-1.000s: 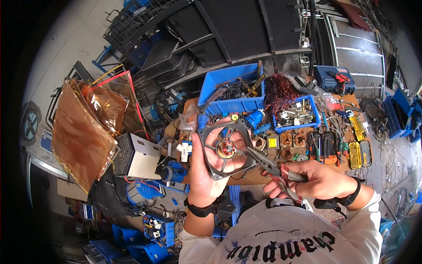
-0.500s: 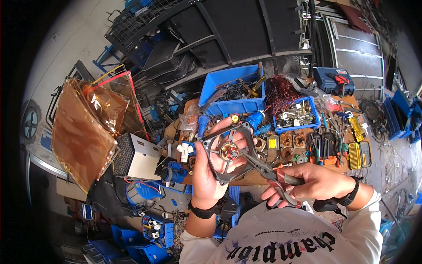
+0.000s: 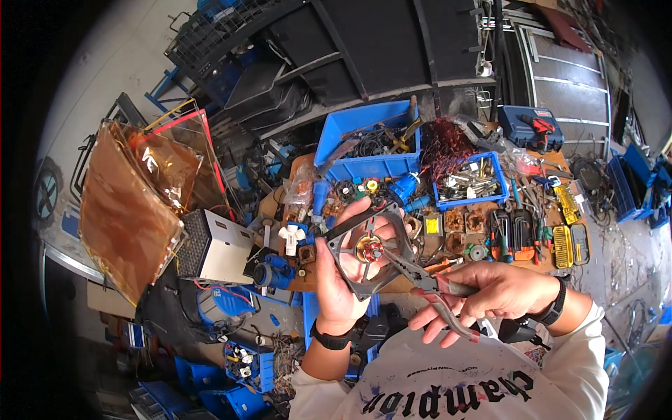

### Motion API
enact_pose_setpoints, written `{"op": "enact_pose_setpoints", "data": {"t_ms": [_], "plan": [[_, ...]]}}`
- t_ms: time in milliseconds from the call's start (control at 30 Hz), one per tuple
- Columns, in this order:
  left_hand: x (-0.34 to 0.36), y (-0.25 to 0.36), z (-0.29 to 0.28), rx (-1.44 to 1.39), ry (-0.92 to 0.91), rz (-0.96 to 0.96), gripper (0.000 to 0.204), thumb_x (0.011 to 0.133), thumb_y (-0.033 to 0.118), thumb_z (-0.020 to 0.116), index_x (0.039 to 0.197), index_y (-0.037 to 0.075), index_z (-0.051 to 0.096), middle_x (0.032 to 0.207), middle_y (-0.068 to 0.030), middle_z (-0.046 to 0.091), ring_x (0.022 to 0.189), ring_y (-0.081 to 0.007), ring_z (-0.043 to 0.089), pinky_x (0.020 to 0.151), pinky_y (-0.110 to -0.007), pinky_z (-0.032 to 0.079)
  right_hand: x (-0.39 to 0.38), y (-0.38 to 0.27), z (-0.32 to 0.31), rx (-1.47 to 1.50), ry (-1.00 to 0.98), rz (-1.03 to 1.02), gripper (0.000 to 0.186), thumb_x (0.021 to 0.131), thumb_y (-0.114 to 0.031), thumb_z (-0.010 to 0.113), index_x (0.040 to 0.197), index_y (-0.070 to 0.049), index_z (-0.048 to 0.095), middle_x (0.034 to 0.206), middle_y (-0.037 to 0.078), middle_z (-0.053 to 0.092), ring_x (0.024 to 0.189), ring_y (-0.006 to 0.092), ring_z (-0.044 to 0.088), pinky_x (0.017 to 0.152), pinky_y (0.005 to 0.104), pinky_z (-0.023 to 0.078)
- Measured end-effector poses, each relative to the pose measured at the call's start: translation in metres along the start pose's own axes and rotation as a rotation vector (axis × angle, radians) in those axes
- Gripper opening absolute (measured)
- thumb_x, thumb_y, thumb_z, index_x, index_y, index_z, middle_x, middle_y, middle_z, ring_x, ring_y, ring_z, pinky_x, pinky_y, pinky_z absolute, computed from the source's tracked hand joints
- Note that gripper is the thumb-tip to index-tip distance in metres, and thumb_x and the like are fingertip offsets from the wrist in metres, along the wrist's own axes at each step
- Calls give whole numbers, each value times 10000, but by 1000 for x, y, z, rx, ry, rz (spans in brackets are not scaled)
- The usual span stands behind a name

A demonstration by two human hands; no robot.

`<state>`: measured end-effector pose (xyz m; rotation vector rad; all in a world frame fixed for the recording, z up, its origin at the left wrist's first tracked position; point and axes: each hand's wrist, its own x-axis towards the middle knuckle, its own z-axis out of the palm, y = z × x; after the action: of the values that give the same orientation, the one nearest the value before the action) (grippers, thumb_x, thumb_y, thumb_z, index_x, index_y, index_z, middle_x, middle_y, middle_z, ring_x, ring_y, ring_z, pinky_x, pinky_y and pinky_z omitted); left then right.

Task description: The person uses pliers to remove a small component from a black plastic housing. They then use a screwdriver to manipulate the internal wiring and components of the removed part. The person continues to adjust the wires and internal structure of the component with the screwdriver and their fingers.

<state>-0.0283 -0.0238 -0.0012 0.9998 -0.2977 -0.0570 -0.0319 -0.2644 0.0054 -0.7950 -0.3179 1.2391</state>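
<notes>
My left hand holds a square grey fan frame upright above the workbench, its copper-coloured hub facing me. In my right hand are red-handled needle-nose pliers. Their jaws point left and reach the frame's lower right side near the hub. Some of my right fingers are spread beneath the handles. Both forearms come up from the bottom, each with a dark wristband.
The wooden bench behind is crowded with small parts. A large blue bin holds cables, a smaller blue bin holds metal bits, tools lie at right. A white perforated box and brown film panel stand left.
The fan frame has turned slightly in my left hand, and the pliers' jaws have moved in closer to its hub. My hands stay at about the same height.
</notes>
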Motion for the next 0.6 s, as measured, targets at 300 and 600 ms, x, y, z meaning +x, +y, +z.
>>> {"op": "enact_pose_setpoints", "data": {"t_ms": [300, 600], "plan": [[-13, -14, -18, -62, -28, 44, 757, 950, 670, 331, 1449, 101, 348, 1355, -305, 464, 1201, -437, 522, 958, -609, 474, 10, -2, 4, 140, -44, 104, 690, 800, 131, 487, 1449, 60, 262, 1370, 322, 465, 1233, 406, 536, 964, 510, 516], [-20, -44, -52, -126, 60, -30, 762, 962, 656, 311, 1434, 58, 349, 1344, -288, 491, 1175, -385, 562, 927, -512, 522, 32, 18, -19, 17, 183, 155, 646, 792, 96, 509, 1424, 67, 377, 1037, 88, 607, 1008, 230, 661, 849, 350, 550]]}}
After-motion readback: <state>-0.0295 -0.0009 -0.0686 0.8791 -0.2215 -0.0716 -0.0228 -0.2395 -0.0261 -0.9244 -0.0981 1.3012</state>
